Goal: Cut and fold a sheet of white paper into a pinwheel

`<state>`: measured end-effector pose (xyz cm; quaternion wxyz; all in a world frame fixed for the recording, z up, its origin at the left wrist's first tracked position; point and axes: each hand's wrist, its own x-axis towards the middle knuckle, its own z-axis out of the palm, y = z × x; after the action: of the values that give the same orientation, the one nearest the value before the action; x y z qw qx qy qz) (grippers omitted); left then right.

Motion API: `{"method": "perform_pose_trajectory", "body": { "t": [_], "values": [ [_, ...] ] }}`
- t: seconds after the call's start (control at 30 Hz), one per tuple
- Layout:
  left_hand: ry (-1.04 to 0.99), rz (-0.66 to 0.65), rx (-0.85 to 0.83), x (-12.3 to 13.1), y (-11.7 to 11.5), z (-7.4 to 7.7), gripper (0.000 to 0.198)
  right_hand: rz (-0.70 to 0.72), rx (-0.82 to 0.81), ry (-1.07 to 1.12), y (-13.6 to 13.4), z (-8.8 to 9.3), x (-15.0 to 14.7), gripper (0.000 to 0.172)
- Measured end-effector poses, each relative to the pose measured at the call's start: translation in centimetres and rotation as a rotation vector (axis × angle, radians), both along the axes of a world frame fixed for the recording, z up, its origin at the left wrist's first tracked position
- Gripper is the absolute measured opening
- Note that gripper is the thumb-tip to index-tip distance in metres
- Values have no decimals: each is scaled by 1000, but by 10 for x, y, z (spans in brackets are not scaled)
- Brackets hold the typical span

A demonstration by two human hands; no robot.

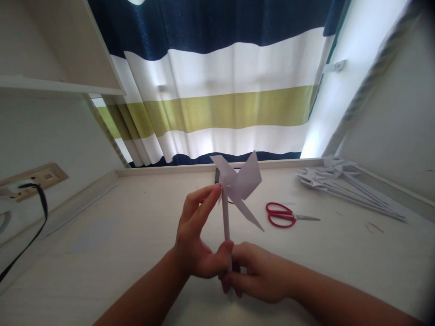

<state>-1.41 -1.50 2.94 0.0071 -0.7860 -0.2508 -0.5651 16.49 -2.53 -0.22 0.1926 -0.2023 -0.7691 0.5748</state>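
Observation:
A white paper pinwheel (242,183) stands upright on a rolled paper stick (225,220) above the desk. My right hand (253,271) is closed round the bottom of the stick. My left hand (197,237) rests its thumb against the lower stick, and its raised fingertips touch the hub of the pinwheel at the top.
Red-handled scissors (284,215) lie on the pale desk (136,235) to the right. A pile of finished paper pinwheels (343,183) lies at the back right by the wall. A striped curtain (220,99) hangs behind. A wall socket (37,177) with a black cable is at the left.

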Motion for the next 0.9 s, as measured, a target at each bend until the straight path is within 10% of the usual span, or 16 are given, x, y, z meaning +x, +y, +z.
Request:
{"method": "perform_pose_trajectory", "body": {
  "t": [0.9],
  "values": [
    [-127, 7, -484, -13, 43, -30, 64, -219, 144, -94, 28, -6, 10, 11]
  ]
}}
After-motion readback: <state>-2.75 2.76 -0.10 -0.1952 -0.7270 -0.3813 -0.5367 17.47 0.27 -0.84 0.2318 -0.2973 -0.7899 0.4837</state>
